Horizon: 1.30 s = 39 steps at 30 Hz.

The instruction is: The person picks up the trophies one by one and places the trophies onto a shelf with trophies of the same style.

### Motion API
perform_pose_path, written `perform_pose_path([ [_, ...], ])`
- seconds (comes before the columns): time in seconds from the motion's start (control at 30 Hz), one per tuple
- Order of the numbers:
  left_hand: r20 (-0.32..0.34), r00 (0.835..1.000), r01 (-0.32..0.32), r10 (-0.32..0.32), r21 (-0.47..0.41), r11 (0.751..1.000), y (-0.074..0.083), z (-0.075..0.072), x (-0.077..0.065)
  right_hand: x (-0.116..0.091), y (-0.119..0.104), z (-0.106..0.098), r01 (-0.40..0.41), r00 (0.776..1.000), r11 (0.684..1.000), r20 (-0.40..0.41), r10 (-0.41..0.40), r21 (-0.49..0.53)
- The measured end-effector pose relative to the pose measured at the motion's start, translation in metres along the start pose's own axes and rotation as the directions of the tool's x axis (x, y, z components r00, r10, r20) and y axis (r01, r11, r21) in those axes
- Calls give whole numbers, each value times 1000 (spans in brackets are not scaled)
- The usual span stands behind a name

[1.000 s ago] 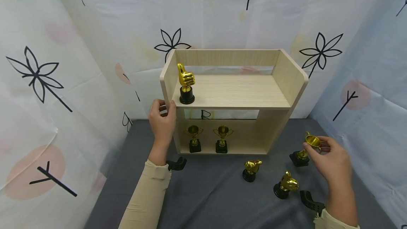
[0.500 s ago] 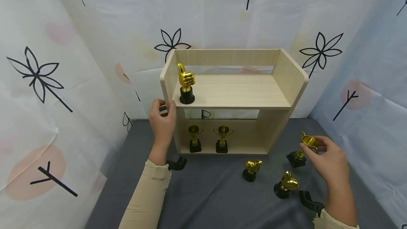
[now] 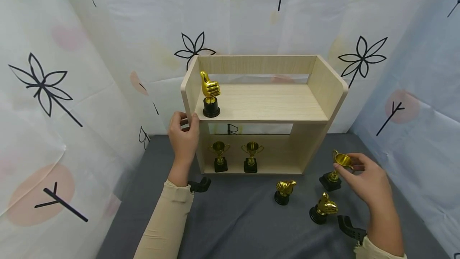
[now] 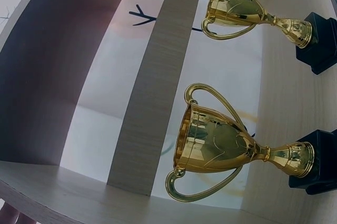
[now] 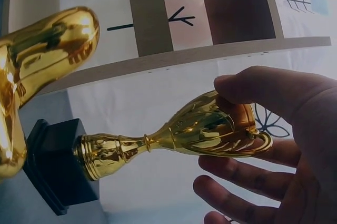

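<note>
My right hand pinches the cup of a gold trophy cup between thumb and fingers. Its black square base points down, close over the grey cloth at the right. My left hand holds the left side panel of a pale wooden shelf, thumb on the front edge. Inside the lower compartment stand two more trophy cups, one at the left and one toward the middle. A gold thumbs-up trophy stands upright at the left of the upper shelf.
Two thumbs-up trophies, one nearer the shelf and one nearer my right wrist, stand on the grey cloth between shelf and right forearm. A patterned fabric backdrop hangs behind and along both sides.
My right hand has moved a little to the left with the trophy cup. The left hand, the shelf and the other trophies have stayed put.
</note>
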<state>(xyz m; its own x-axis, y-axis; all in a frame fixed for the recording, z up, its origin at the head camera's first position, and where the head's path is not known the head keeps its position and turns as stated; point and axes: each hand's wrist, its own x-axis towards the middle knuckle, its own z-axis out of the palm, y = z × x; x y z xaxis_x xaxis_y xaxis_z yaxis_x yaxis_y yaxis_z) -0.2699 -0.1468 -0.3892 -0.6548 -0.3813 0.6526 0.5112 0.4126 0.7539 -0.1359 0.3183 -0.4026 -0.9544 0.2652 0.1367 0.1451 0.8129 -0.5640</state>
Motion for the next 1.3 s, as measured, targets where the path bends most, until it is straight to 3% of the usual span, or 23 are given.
perform_pose_path([
  [0.77, 6, 1000, 1, -1, -7, 1000, 1, 0, 1, 0, -8, 6, 106, 980, 994, 171, -101, -18],
  [1.3, 3, 1000, 7, -7, -13, 1000, 1, 0, 0, 0, -18, 15, 141, 964, 990, 232, -132, -21],
])
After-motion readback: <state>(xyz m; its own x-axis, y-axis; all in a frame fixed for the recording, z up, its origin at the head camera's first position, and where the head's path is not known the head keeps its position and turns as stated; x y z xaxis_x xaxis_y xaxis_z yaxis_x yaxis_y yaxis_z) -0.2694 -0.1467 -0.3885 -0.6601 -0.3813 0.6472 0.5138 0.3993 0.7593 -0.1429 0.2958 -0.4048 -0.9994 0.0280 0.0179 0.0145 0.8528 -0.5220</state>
